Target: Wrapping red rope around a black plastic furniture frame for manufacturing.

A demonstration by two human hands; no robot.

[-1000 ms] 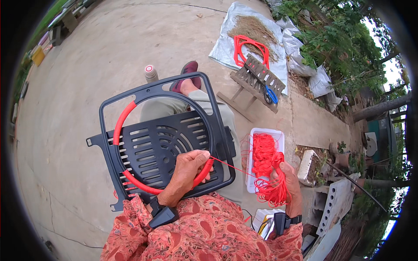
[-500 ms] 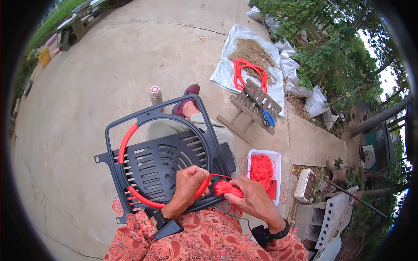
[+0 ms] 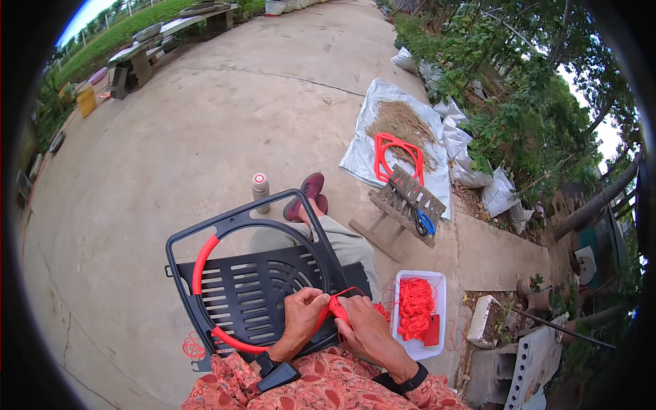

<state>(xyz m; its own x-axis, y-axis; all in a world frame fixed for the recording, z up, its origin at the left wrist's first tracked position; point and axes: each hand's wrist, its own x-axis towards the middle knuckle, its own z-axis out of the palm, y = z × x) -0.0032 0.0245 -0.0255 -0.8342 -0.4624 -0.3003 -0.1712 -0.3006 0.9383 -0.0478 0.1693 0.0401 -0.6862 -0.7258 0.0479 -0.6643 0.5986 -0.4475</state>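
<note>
Over my lap stands a dark grey plastic frame (image 3: 173,240) with a round inner ring (image 3: 324,263). Red cord is wound tightly on parts of that ring, as on the red wrapped section (image 3: 205,265). My left hand (image 3: 301,320) closes its thumb and fingers on the ring's right side, at the end of a wrapped stretch. Right beside it, my right hand (image 3: 369,331) grips a bundle of red cord (image 3: 338,309). A thin strand loops up between the two hands. Behind the ring lies a dark slatted plastic panel (image 3: 249,301).
A white tray (image 3: 437,342) of red cord stands to my right. Ahead are a small wooden stool (image 3: 403,201) bearing blue-handled scissors (image 3: 424,221), a red plastic frame (image 3: 398,154) and a pale sheet (image 3: 365,130). A flask (image 3: 260,195) stands near my feet.
My right hand has moved left with the cord bundle, up against the ring and my left hand. The strand between them is now a short loop. The view has tilted upward.
</note>
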